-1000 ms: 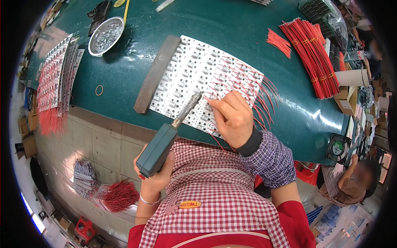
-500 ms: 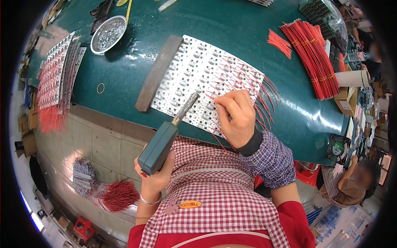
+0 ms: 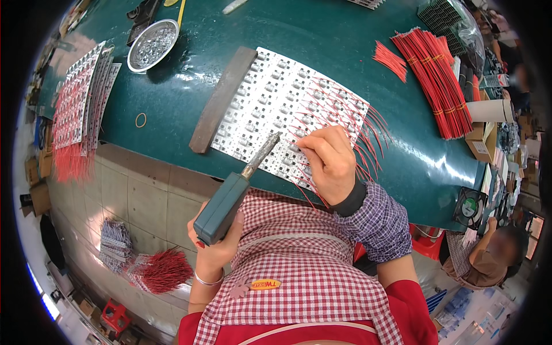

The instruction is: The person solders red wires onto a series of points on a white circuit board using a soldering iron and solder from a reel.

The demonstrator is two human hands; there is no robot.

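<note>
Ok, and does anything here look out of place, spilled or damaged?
Nothing looks spilled or damaged. The one mild oddity is a thin tan ring, probably a rubber band, lying by itself on the green table, left of the circuit-board sheet. A small bunch of red wires lies apart from the large banded bundle, though that looks ordinary.

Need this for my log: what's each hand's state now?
Left hand: closed around the iron.
Right hand: closed in a pinch over the board; cannot tell if anything's held.
</note>
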